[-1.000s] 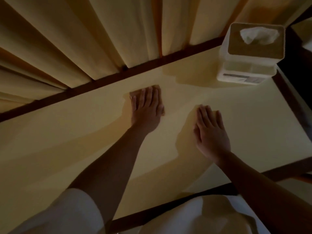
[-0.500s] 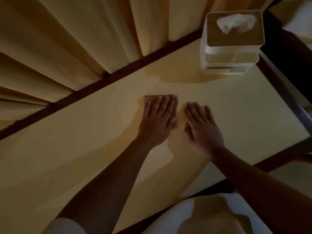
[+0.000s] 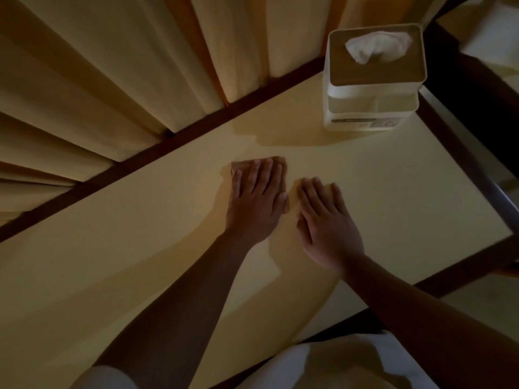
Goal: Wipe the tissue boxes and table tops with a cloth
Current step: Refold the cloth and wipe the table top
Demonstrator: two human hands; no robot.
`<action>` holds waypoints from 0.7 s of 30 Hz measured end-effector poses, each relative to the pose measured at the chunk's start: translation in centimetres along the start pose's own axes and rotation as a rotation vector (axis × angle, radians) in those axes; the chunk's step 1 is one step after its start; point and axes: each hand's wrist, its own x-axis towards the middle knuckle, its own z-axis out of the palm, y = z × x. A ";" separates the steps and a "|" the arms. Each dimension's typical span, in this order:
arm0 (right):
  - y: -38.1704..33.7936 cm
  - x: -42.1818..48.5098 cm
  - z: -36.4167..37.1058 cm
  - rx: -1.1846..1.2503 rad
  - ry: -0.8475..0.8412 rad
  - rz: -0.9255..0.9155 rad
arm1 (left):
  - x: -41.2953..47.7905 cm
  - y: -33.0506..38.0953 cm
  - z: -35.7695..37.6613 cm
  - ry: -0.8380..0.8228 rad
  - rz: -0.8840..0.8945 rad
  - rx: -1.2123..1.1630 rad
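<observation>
On the pale yellow bench (image 3: 140,262), near its middle, a small brownish cloth (image 3: 245,164) lies flat. The left grip (image 3: 255,209), a bare hand, rests on top of it with the palm down. Its fingers (image 3: 266,181) are straight and close together, and they press the cloth against the surface without curling around it. Only a narrow strip of the cloth shows beyond the fingertips and along the side of the index finger. Just beside it, to the right, the right grip (image 3: 325,226) lies flat on the bare bench, also with the fingers stretched out and holding nothing. Whether this hand touches the edge of the cloth I cannot tell, because the light is dim. Both forearms are bare and reach out from the near edge, and a white sleeve (image 3: 104,377) shows at the left upper arm.

At the far right corner of the bench stands the tissue box (image 3: 370,108), white with a brown top, upright and well apart from both hands. A white tissue (image 3: 376,49) sticks out from the opening in its top. A dark wooden frame (image 3: 196,130) runs around the bench, and behind its far side cream curtains (image 3: 112,66) hang in deep folds.
</observation>
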 end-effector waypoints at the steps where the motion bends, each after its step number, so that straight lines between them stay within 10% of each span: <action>1: 0.0 0.0 0.0 0.001 0.000 -0.002 | 0.6 0.0 -0.1 -0.013 -0.010 -0.016; 7: 0.0 -0.1 0.0 0.036 0.030 -0.002 | 2.8 0.6 -0.6 -0.058 -0.061 -0.079; 12: 0.5 -0.2 0.2 0.125 0.085 -0.006 | 2.5 -4.4 -1.1 -0.085 0.233 0.010; 17: 0.9 0.0 0.4 0.207 0.108 0.010 | 7.6 -3.4 -2.3 -0.136 -0.212 -0.104; 21: 1.0 0.1 0.3 0.260 0.120 0.014 | 6.5 -0.2 -2.1 -0.124 -0.012 -0.100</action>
